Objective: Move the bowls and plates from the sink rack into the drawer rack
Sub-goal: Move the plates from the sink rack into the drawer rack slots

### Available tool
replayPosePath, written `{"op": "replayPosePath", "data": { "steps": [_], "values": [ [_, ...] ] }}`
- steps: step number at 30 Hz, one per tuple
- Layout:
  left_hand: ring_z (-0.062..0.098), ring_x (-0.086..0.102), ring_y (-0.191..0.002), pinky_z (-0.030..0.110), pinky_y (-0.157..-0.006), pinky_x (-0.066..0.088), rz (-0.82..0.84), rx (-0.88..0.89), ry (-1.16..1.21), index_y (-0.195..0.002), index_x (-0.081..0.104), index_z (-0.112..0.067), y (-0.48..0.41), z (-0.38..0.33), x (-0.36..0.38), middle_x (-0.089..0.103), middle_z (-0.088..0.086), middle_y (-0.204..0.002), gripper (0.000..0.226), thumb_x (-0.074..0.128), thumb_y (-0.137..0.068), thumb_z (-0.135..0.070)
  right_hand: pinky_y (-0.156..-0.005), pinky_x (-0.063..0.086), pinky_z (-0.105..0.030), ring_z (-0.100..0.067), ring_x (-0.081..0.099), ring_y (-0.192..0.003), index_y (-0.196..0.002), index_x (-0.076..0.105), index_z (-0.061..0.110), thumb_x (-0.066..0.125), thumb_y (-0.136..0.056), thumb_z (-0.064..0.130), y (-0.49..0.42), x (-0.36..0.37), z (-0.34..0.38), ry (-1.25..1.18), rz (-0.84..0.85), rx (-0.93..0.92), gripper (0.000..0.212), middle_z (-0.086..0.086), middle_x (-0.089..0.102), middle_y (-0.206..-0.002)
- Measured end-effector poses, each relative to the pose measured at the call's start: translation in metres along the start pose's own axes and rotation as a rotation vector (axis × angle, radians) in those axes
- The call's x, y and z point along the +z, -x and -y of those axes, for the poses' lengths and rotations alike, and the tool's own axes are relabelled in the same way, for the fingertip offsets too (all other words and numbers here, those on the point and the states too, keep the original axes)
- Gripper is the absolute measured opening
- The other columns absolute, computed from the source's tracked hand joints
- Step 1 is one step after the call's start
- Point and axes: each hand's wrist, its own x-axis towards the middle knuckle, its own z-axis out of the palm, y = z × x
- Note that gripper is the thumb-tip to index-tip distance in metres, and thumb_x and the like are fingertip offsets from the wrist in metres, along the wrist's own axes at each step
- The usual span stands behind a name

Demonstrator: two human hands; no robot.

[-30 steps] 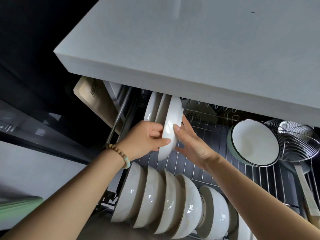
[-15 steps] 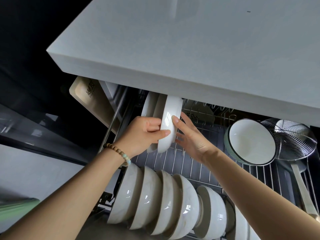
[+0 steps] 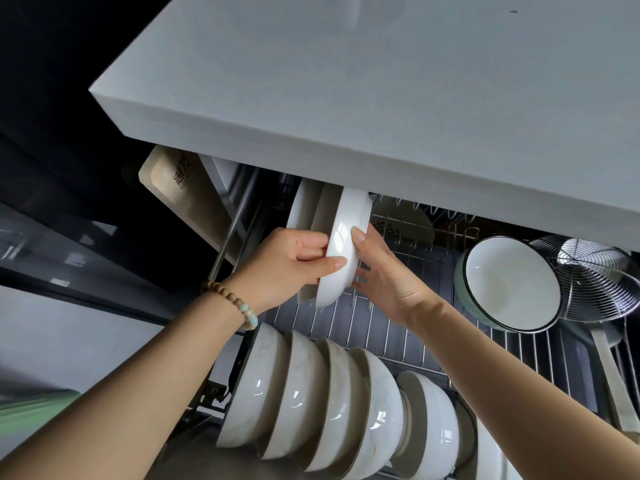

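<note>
Under the overhanging grey bench (image 3: 381, 98), the pulled-out drawer rack (image 3: 408, 327) carried a row of white bowls (image 3: 311, 393) along its near side and a dark-rimmed bowl (image 3: 509, 282) to the right. A white plate (image 3: 341, 258) stood on edge at the rack's far left, just beside other plates (image 3: 303, 209) slotted there; whether it was fully seated could not be told. The left hand (image 3: 284, 265) gripped it, thumb across the face, fingers (image 3: 311, 242) curled behind. The right hand (image 3: 391, 282) lay nearly flat, thumb tip on the rim. The step looked like slotting; next would call for settling the plate squarely between the wires, then letting go.
</note>
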Motion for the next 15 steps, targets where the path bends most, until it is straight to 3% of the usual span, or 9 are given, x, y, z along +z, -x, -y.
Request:
{"op": "replayPosePath", "data": {
  "steps": [5, 8, 12, 15],
  "values": [
    [0.017, 0.070, -0.093, 0.025, -0.080, 0.057, 0.008, -0.022, 0.023, -0.109, 0.066, -0.006, 0.002, 0.004, 0.003, 0.073, 0.010, -0.101, 0.023, 0.060, -0.087, -0.005, -0.108, 0.041, -0.048, -0.022, 0.059, -0.121, -0.151, 0.024, 0.036, 0.072, -0.066, 0.054, 0.005, -0.002, -0.002, -0.008, -0.023, -0.021, 0.099, 0.005, 0.062, -0.131],
    [0.016, 0.070, -0.093, 0.023, -0.079, 0.057, -0.007, -0.038, 0.035, -0.110, 0.066, -0.007, -0.001, 0.007, 0.001, 0.073, 0.008, -0.101, 0.024, 0.061, -0.087, -0.005, -0.111, 0.038, -0.050, -0.023, 0.056, -0.124, -0.150, 0.024, 0.036, 0.073, -0.066, 0.056, 0.000, -0.001, -0.003, 0.006, -0.035, -0.005, 0.100, 0.009, 0.064, -0.127],
    [0.013, 0.069, -0.093, 0.025, -0.082, 0.056, -0.036, -0.038, -0.012, -0.105, 0.067, -0.013, -0.005, 0.013, 0.002, 0.073, 0.003, -0.099, 0.020, 0.061, -0.087, -0.009, -0.110, 0.038, -0.052, -0.024, 0.056, -0.124, -0.150, 0.026, 0.038, 0.074, -0.063, 0.058, -0.007, -0.002, -0.007, 0.002, -0.042, 0.020, 0.102, 0.007, 0.058, -0.134],
    [0.022, 0.069, -0.094, 0.030, -0.083, 0.055, -0.094, 0.008, -0.086, -0.102, 0.066, 0.002, -0.006, 0.016, 0.007, 0.073, 0.013, -0.096, 0.018, 0.061, -0.088, -0.008, -0.108, 0.042, -0.048, -0.022, 0.060, -0.119, -0.150, 0.027, 0.036, 0.074, -0.063, 0.059, -0.009, -0.004, -0.011, 0.001, -0.038, 0.030, 0.101, 0.004, 0.055, -0.139]
  ]
}}
